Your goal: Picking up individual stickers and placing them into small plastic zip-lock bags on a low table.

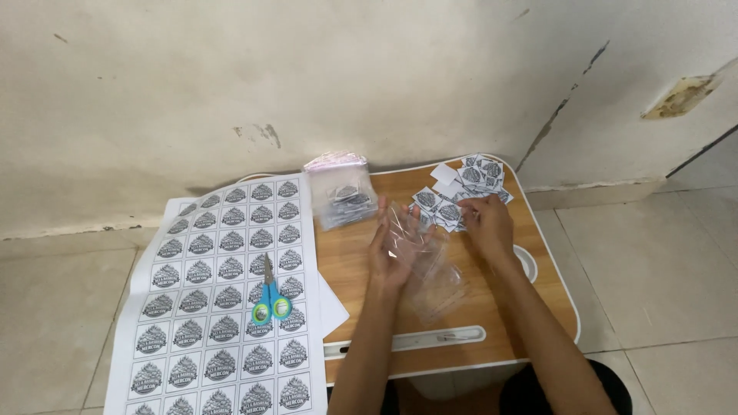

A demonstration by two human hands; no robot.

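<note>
Left hand [390,257] pinches crinkly clear plastic bag [419,242].

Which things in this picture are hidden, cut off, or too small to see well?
Head view only:
- Sheet of printed labels: its lower part is cut off by the bottom edge.
- Right hand: its fingertips are hidden among the cut labels, so a grip cannot be told.
- Clear bag at the left hand: too transparent to show whether anything is inside.
- Filled bags: their count is too small to tell.
</note>
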